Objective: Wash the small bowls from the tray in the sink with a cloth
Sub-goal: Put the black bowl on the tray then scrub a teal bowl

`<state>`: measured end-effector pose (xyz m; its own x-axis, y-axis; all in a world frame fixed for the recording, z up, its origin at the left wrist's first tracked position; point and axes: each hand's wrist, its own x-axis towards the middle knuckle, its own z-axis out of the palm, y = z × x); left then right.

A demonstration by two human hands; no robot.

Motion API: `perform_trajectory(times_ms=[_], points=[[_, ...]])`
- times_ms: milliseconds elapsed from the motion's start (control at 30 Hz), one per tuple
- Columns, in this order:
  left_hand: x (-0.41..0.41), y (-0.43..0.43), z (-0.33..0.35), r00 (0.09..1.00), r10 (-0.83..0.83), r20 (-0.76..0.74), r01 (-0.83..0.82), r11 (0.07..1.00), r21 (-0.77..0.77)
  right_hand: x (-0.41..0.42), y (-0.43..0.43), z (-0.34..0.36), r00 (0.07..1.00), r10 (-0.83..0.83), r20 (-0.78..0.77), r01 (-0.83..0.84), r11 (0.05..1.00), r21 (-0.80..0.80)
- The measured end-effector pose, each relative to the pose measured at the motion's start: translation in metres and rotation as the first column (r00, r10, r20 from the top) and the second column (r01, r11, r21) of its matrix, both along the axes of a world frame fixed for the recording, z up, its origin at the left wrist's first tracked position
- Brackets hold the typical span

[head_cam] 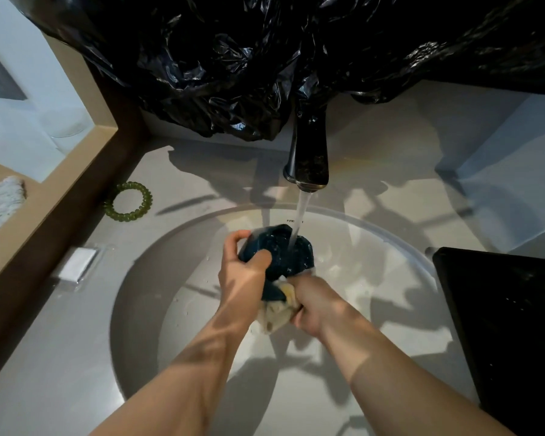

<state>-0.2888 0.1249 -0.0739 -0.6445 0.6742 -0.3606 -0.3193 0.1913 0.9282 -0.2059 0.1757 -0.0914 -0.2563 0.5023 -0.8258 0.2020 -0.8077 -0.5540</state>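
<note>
Mid-sink (132, 309), your left hand (239, 272) grips the dark blue bowl (285, 254) under the tap (309, 152) running at 12 o'clock; your right hand (317, 305) clutches the cloth (276, 314) against it, black tray (501, 325) at 3 o'clock

Small dark lettering is showing on the white inner wall of the sink (353, 243), just below the faucet (307, 158). "FRE" is reading clearly, and the running water (300, 215) is covering the rest.

Faucet (309, 152) base beneath black plastic (233, 58); tray (510, 325) partly beyond right edge.
</note>
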Motion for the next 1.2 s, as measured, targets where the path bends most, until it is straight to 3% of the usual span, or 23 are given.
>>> perform_trajectory(times_ms=[67, 133, 267, 300, 367, 467, 500, 567, 600, 667, 700, 767, 867, 933, 1133, 1200], points=[[-0.003, 0.001, 0.002, 0.998, -0.062, -0.022, 0.063, 0.998, 0.031, 0.002, 0.01, 0.002, 0.971, 0.04, 0.236, -0.094, 0.971, 0.219], [-0.005, 0.002, 0.003, 0.991, -0.129, -0.045, 0.131, 0.991, 0.036, 0.008, 0.023, 0.006, 0.894, 0.062, 0.444, -0.263, 0.875, 0.408], [-0.004, 0.004, 0.0, 0.963, -0.269, -0.032, 0.267, 0.962, -0.059, 0.017, 0.037, 0.017, 0.744, 0.127, 0.656, -0.608, 0.536, 0.586], [-0.003, 0.005, -0.001, 0.963, -0.268, -0.002, 0.267, 0.962, -0.062, 0.019, 0.037, 0.017, 0.721, 0.142, 0.678, -0.652, 0.47, 0.595], [-0.001, 0.006, -0.004, 0.972, -0.23, 0.04, 0.233, 0.968, -0.091, 0.023, 0.033, 0.019, 0.743, 0.12, 0.658, -0.637, 0.427, 0.641], [-0.003, 0.007, -0.008, 0.989, -0.128, 0.079, 0.14, 0.976, -0.169, 0.027, 0.026, 0.033, 0.888, -0.095, 0.45, -0.403, 0.308, 0.862], [-0.004, 0.007, -0.01, 0.992, -0.101, 0.08, 0.115, 0.972, -0.204, 0.025, 0.024, 0.038, 0.939, -0.142, 0.313, -0.255, 0.324, 0.911], [-0.005, 0.008, -0.011, 0.994, -0.046, 0.099, 0.068, 0.969, -0.239, 0.018, 0.016, 0.049, 0.996, -0.079, 0.052, -0.007, 0.482, 0.876], [-0.006, 0.009, -0.011, 0.993, -0.008, 0.116, 0.036, 0.97, -0.242, 0.014, 0.011, 0.051, 1.0, 0.0, -0.023, 0.019, 0.597, 0.802], [-0.009, 0.011, -0.013, 0.988, 0.037, 0.152, -0.002, 0.975, -0.22, 0.011, 0.001, 0.05, 0.97, 0.239, 0.035, -0.205, 0.736, 0.645], [-0.009, 0.011, -0.013, 0.988, 0.032, 0.154, -0.001, 0.979, -0.202, 0.012, -0.001, 0.049, 0.926, 0.354, 0.129, -0.358, 0.718, 0.597], [-0.01, 0.01, -0.012, 0.989, 0.013, 0.148, 0.013, 0.984, -0.176, 0.013, -0.002, 0.047, 0.818, 0.451, 0.358, -0.573, 0.579, 0.58], [-0.008, 0.01, -0.01, 0.989, -0.047, 0.14, 0.067, 0.987, -0.143, 0.007, -0.001, 0.043, 0.66, 0.419, 0.623, -0.751, 0.346, 0.563], [-0.006, 0.01, -0.006, 0.982, -0.104, 0.16, 0.123, 0.985, -0.118, 0.001, -0.001, 0.045, 0.576, 0.415, 0.704, -0.816, 0.24, 0.526], [-0.011, 0.007, 0.0, 0.969, -0.135, 0.206, 0.159, 0.981, -0.107, 0.002, 0.008, 0.049, 0.64, 0.605, 0.474, -0.759, 0.399, 0.515], [-0.01, 0.008, -0.002, 0.969, -0.133, 0.21, 0.156, 0.982, -0.102, 0.007, 0.009, 0.052, 0.599, 0.665, 0.447, -0.789, 0.395, 0.47]])
